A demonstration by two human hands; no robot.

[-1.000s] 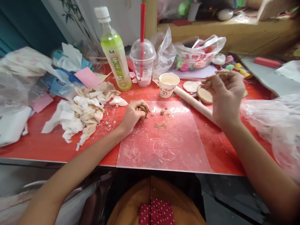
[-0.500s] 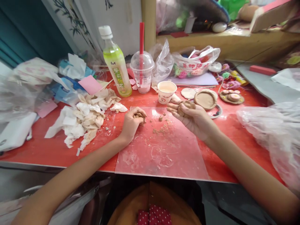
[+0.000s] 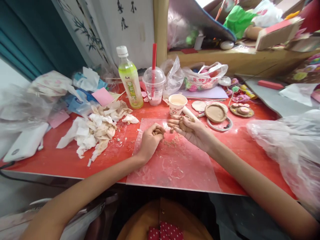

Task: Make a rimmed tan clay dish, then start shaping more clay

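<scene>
In my right hand (image 3: 192,131), turned palm up with the fingers stretched to the left, a lump of brown clay (image 3: 185,124) is held under the thumb. My left hand (image 3: 151,141) is curled closed around a smaller piece of brown clay (image 3: 157,132), mostly hidden by the fingers. Both hands are over the far part of a clear plastic sheet (image 3: 172,176). Clay crumbs (image 3: 171,142) are scattered on the sheet between them. Beyond my right hand are a paper cup (image 3: 177,106) of cloudy liquid and a white roller (image 3: 189,114).
On the red table (image 3: 60,163), crumpled tissues (image 3: 96,128) lie left, near a drink bottle (image 3: 131,86) and a domed plastic cup (image 3: 153,88). To the right are a round clay dish (image 3: 215,112), a ring (image 3: 220,128), a decorated clay disc (image 3: 241,110) and plastic bags (image 3: 290,140).
My hands have drawn closer together, the left moving right and the right moving left. Both still hold clay. The camera view has tilted up slightly.
</scene>
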